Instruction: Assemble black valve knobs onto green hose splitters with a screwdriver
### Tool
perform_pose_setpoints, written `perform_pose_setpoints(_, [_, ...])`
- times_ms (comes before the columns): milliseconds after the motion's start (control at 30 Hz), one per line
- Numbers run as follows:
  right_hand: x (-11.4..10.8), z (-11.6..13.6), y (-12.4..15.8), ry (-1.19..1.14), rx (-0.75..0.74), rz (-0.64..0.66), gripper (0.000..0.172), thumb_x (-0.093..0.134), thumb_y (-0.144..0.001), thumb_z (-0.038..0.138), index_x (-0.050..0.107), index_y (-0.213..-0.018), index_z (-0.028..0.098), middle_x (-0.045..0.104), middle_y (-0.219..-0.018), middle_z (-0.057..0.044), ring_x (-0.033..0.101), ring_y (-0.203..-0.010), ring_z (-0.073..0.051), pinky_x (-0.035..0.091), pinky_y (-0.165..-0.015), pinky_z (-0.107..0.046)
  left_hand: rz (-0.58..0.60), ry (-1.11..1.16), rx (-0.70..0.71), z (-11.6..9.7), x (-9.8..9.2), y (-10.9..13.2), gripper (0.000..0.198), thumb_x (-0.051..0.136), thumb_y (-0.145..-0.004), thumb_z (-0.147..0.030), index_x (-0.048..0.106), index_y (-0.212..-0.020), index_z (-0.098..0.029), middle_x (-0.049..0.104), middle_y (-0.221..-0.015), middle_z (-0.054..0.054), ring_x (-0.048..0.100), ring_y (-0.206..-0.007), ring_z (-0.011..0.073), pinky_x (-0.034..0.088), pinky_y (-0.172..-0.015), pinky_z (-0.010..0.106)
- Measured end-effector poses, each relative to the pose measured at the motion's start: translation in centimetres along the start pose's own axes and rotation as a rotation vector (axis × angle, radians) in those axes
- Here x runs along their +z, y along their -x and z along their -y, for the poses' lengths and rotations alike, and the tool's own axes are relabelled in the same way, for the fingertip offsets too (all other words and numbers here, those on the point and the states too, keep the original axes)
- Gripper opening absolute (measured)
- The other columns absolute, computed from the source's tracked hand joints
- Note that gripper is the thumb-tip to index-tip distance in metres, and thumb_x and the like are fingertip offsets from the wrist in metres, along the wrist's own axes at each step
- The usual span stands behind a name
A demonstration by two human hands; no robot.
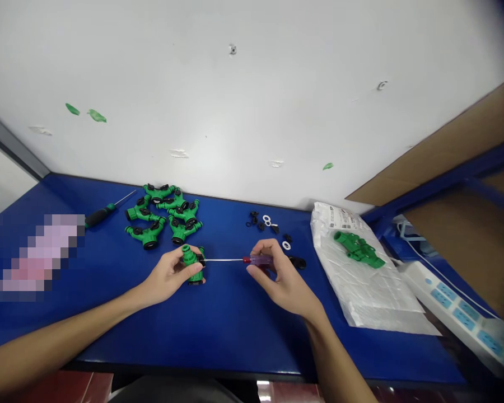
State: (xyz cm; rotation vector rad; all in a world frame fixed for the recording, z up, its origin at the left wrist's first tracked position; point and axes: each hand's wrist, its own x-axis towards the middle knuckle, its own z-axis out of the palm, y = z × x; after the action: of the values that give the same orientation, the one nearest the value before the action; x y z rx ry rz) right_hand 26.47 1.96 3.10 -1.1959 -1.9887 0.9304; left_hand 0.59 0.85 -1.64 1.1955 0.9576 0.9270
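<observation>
My left hand (173, 273) is closed around a green hose splitter (189, 256) with black parts, held just over the blue table (231, 324). In my right hand (277, 275) is a screwdriver (260, 260) with a clear purple-red handle, gripped between thumb and fingers. Its thin metal shaft lies level and points left, with the tip at a black part of the splitter. My fingers partly hide the splitter, so the exact contact of the tip cannot be made out.
Several green Y-shaped hose splitters (150, 234) lie behind my left hand. A black-green screwdriver (101, 214) rests farther left. Small black parts (261, 226) and white rings (286, 245) lie ahead of my right hand. Rightward are a white plastic bag (361, 291), green splitter bodies (359, 249) and a power strip (445, 308).
</observation>
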Motion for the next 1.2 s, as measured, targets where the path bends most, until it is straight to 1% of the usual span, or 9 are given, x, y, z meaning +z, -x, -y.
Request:
perform_pose_setpoints(200, [0.3,-0.1,-0.2,0.066,0.030,-0.064,0.027,0.049,-0.096,0.037,0.062,-0.079,0.019,0.051,-0.054,0.003,0.046,-0.047,-0.011,0.039,-0.049,-0.025,0.043,-0.025,-0.007,0.1,0.1,0.1,0.027,0.065,-0.085,-0.037,0.056,-0.101,-0.016,0.062,-0.079,0.000,0.072,-0.075,0.0221,0.058,-0.072,0.036])
perform_pose_setpoints(367, [0.0,-0.1,-0.1,0.019,0.017,0.036,0.018,0.055,-0.093,0.032,0.055,-0.107,0.021,0.063,-0.089,-0.003,0.060,-0.074,-0.015,0.049,-0.066,-0.026,0.012,-0.019,0.002,0.1,0.0,0.0,0.029,0.066,-0.084,-0.039,0.056,-0.100,-0.017,0.061,-0.079,-0.001,0.072,-0.074,0.0221,0.058,-0.072,0.037])
perform_pose_setpoints(433, [0.0,-0.2,-0.1,-0.012,0.029,0.032,0.015,0.057,-0.092,0.034,0.058,-0.096,0.020,0.062,-0.079,-0.001,0.058,-0.067,-0.014,0.048,-0.062,-0.026,0.010,-0.028,0.000,0.2,0.0,0.0,0.031,0.067,-0.083,-0.039,0.055,-0.101,-0.016,0.061,-0.078,-0.001,0.072,-0.074,0.0224,0.058,-0.072,0.037])
perform_pose_setpoints(533, [0.2,-0.3,-0.2,0.023,0.057,0.003,0.032,0.048,-0.096,0.040,0.056,-0.073,0.019,0.049,-0.054,0.003,0.045,-0.048,-0.011,0.038,-0.049,-0.025,0.018,-0.017,0.000,0.2,0.0,-0.1,0.032,0.067,-0.083,-0.040,0.055,-0.101,-0.016,0.061,-0.079,0.000,0.072,-0.074,0.0223,0.058,-0.072,0.037])
perform_pose_setpoints(700, [0.5,-0.2,-0.2,-0.071,0.053,-0.012,0.016,0.048,-0.096,0.038,0.050,-0.098,0.021,0.057,-0.074,0.001,0.052,-0.059,-0.012,0.042,-0.055,-0.024,0.012,0.027,-0.009,0.1,-0.2,-0.3,0.035,0.068,-0.081,-0.043,0.055,-0.099,-0.016,0.060,-0.082,-0.001,0.073,-0.073,0.0228,0.060,-0.074,0.040])
perform_pose_setpoints(800, [1.0,-0.5,-0.2,-0.154,0.069,-0.070,0.021,0.056,-0.092,0.041,0.050,-0.091,0.021,0.057,-0.066,0.002,0.053,-0.054,-0.012,0.043,-0.052,-0.024,0.016,-0.004,-0.002,0.1,-0.2,-0.3,0.035,0.069,-0.081,-0.041,0.055,-0.100,-0.016,0.059,-0.080,-0.002,0.073,-0.073,0.0223,0.059,-0.073,0.038])
perform_pose_setpoints(967, [1.4,-1.0,-0.3,0.015,0.064,-0.122,0.034,0.047,-0.096,0.042,0.051,-0.072,0.020,0.040,-0.048,0.006,0.036,-0.041,-0.009,0.030,-0.042,-0.023,0.037,0.004,0.002,0.0,-0.1,-0.2,0.033,0.069,-0.082,-0.040,0.055,-0.100,-0.016,0.060,-0.083,0.000,0.071,-0.073,0.0209,0.059,-0.072,0.037])
perform_pose_setpoints(1100, [0.8,-0.7,-0.1,-0.026,0.036,0.010,0.019,0.049,-0.095,0.037,0.052,-0.105,0.021,0.061,-0.075,0.000,0.054,-0.059,-0.013,0.043,-0.054,-0.024,0.020,0.023,0.002,0.0,-0.2,-0.3,0.034,0.068,-0.082,-0.041,0.055,-0.101,-0.017,0.060,-0.082,0.000,0.071,-0.074,0.0212,0.059,-0.075,0.039])
perform_pose_setpoints(1200, [0.7,-0.6,-0.1,-0.038,0.063,0.014,0.020,0.055,-0.092,0.040,0.057,-0.092,0.020,0.061,-0.068,0.000,0.056,-0.056,-0.013,0.044,-0.053,-0.024,0.024,0.025,0.015,0.2,-0.3,-0.4,0.033,0.069,-0.081,-0.040,0.055,-0.100,-0.017,0.061,-0.081,-0.001,0.071,-0.073,0.0211,0.059,-0.074,0.039])
